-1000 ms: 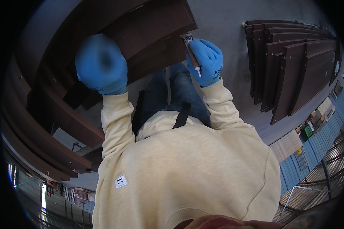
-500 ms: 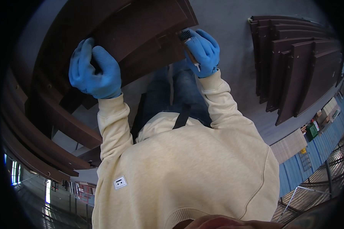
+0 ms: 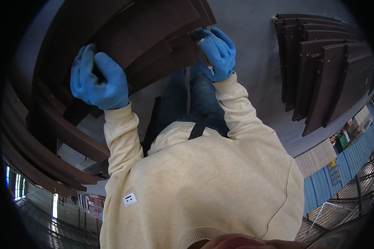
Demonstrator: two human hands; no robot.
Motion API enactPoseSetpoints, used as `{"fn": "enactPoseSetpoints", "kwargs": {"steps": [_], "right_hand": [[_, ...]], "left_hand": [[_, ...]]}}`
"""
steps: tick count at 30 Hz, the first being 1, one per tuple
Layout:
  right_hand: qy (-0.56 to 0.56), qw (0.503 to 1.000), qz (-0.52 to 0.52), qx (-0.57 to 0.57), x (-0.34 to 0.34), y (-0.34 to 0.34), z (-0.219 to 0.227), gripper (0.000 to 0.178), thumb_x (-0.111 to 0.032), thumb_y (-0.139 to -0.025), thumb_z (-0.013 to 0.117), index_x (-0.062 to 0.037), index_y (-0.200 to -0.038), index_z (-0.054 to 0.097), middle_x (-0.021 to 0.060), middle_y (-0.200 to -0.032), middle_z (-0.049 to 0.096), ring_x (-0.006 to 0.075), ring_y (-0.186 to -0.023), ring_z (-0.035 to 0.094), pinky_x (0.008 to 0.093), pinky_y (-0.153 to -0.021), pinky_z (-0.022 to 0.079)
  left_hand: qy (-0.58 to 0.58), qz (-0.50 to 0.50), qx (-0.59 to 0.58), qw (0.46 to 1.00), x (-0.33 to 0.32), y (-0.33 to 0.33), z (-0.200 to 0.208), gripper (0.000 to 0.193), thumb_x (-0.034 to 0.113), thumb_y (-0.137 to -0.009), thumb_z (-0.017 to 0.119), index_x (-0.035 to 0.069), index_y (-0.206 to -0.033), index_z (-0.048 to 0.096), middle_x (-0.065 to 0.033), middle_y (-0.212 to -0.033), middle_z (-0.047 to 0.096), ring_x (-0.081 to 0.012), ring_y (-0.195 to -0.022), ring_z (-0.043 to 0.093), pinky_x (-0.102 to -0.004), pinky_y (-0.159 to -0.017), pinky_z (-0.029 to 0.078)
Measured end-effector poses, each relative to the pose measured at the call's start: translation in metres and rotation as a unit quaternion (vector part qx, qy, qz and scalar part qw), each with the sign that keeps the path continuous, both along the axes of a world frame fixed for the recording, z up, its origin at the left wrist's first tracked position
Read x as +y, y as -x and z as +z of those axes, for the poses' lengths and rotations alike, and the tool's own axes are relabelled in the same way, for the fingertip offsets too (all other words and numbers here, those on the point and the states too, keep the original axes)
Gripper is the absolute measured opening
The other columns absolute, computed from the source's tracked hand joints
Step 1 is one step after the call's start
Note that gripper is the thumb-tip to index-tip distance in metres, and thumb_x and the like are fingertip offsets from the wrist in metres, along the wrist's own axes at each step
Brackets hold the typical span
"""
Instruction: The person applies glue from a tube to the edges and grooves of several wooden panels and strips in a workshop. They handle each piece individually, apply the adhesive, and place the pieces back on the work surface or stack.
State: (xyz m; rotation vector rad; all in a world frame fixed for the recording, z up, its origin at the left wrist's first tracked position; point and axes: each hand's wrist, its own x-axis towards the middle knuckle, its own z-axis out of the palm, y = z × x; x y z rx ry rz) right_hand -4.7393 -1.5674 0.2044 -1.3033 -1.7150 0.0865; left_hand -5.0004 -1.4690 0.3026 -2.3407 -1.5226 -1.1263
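Note:
My right hand point(image 3: 218, 56), in a blue glove, is closed around a small brush point(image 3: 200, 39) with dark bristles and a brown handle. The bristles sit by the right end of a dark brown board point(image 3: 153, 31); whether they touch it I cannot tell. My left hand point(image 3: 99, 79), also gloved in blue, is at the board's left side. Its fingers are loosely curled, with a gap to the thumb and nothing visible in them. Darkened fingertips show on that glove.
Long curved brown boards point(image 3: 70, 133) lie at the left, close to my left forearm. Across the grey floor point(image 3: 253, 50) at the right is a row of overlapping brown boards point(image 3: 332, 79). A green container point(image 3: 342, 142) stands farther off, near blue corrugated sheeting point(image 3: 320, 186).
My right hand has shifted slightly left and down with the brush. My left hand has moved a little to the left. Both grips look the same.

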Motion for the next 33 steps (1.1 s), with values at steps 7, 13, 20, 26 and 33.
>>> {"fn": "enactPoseSetpoints", "kwargs": {"steps": [7,13,20,26,33], "right_hand": [[-0.006,1.000,-0.008,0.001,0.001,0.003,-0.004,0.041,-0.004,-0.077,0.079,-0.0155,-0.116,0.070,0.0055,-0.104,0.072,0.0247,-0.091,0.072,0.0478,-0.102,0.055],[0.003,1.000,-0.017,-0.018,0.002,0.002,-0.003,0.039,-0.004,-0.077,0.079,-0.0150,-0.113,0.070,0.0057,-0.102,0.072,0.0245,-0.088,0.072,0.0473,-0.101,0.056],[0.062,0.997,-0.015,-0.036,-0.013,-0.003,0.023,0.027,-0.008,-0.081,0.079,-0.0089,-0.107,0.073,0.0080,-0.095,0.075,0.0273,-0.078,0.072,0.0424,-0.094,0.059],[0.165,0.965,-0.086,0.186,-0.018,0.020,0.061,0.032,-0.008,-0.090,0.081,0.0021,-0.117,0.069,0.0160,-0.100,0.077,0.0204,-0.082,0.076,0.0291,-0.073,0.063],[0.256,0.933,-0.086,0.238,0.003,0.036,0.076,0.025,-0.007,-0.091,0.077,0.0021,-0.112,0.070,0.0133,-0.089,0.076,0.0164,-0.073,0.074,0.0269,-0.066,0.062]], "left_hand": [[-0.001,-0.010,0.014,1.000,-0.002,-0.001,0.001,0.010,0.007,-0.094,0.066,-0.001,-0.099,0.069,-0.0152,-0.093,0.078,-0.0279,-0.082,0.076,-0.0358,-0.075,0.062],[-0.004,-0.021,0.024,0.999,0.000,-0.001,0.002,0.009,0.007,-0.095,0.066,-0.001,-0.100,0.068,-0.0152,-0.093,0.078,-0.0285,-0.083,0.076,-0.0362,-0.075,0.062],[0.006,-0.001,-0.005,1.000,-0.002,-0.002,0.002,0.010,0.006,-0.093,0.068,-0.002,-0.097,0.072,-0.0140,-0.091,0.077,-0.0259,-0.074,0.074,-0.0332,-0.069,0.061],[-0.067,0.012,0.040,0.997,0.003,-0.001,-0.007,0.007,0.002,-0.090,0.070,-0.002,-0.094,0.073,-0.0116,-0.086,0.075,-0.0241,-0.066,0.070,-0.0315,-0.061,0.058],[-0.007,0.034,0.034,0.999,-0.006,-0.004,0.003,0.012,0.000,-0.090,0.067,-0.004,-0.099,0.073,-0.0177,-0.096,0.078,-0.0287,-0.085,0.076,-0.0354,-0.077,0.061]]}}
